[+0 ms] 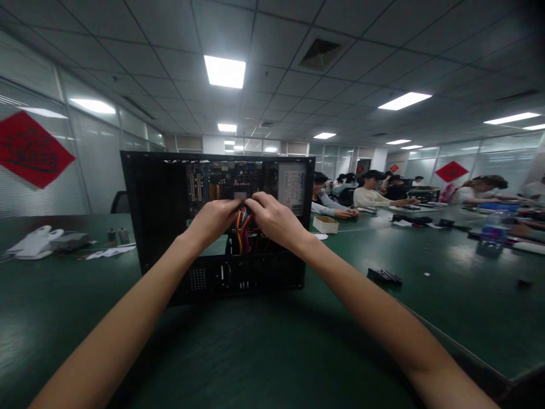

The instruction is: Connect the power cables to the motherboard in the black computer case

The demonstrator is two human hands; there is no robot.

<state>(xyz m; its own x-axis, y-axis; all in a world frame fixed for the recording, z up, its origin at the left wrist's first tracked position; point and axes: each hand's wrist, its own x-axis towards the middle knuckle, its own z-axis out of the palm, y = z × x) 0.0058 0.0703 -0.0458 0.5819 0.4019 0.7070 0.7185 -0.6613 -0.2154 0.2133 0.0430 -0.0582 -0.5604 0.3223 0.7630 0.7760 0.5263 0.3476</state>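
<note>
A black computer case (221,156) stands upright on the green table, its open side facing me. Inside it, a motherboard (238,175) shows at the top and a silver power supply (293,184) at the upper right. A bundle of coloured cables (242,236) hangs in the middle. My left hand (215,218) and my right hand (275,218) reach in and meet at the bundle's upper end, in front of the motherboard. The fingers of both are closed around that end. Whatever plug lies under the fingertips is hidden.
Left of the case lie a white plastic bag (36,241), a grey box (70,241) and papers (110,251). To the right are a small white box (326,224) and a dark bundle of parts (384,276). Several people sit along the table (426,312) farther right.
</note>
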